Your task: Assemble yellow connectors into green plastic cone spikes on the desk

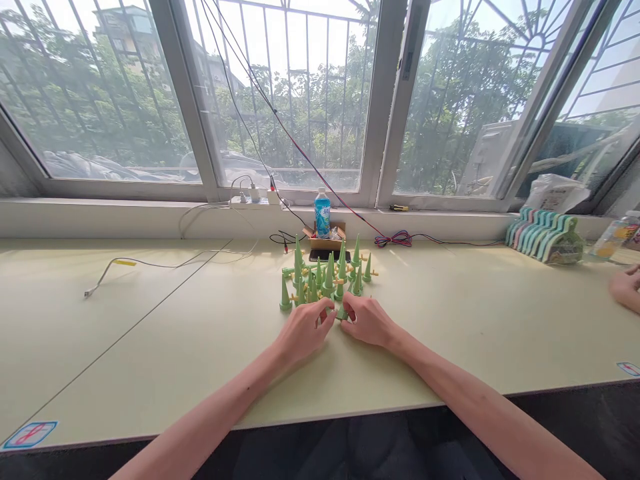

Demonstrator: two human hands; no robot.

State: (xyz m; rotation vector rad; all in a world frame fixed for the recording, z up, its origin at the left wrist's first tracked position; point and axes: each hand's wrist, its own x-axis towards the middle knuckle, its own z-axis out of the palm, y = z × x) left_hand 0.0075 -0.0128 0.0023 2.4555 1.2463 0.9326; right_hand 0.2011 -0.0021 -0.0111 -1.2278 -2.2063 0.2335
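A cluster of several green plastic cones with small yellow connector pieces stands on the pale table, just beyond my hands. My left hand and my right hand rest on the table with fingers curled. They meet at a small green piece at the near edge of the cluster, and both pinch it. What lies under the fingertips is partly hidden.
A blue-labelled bottle stands in a small cardboard box behind the cones. Cables run along the window sill. A loose white cable lies at left. A stack of coloured hangers and another person's hand are at right.
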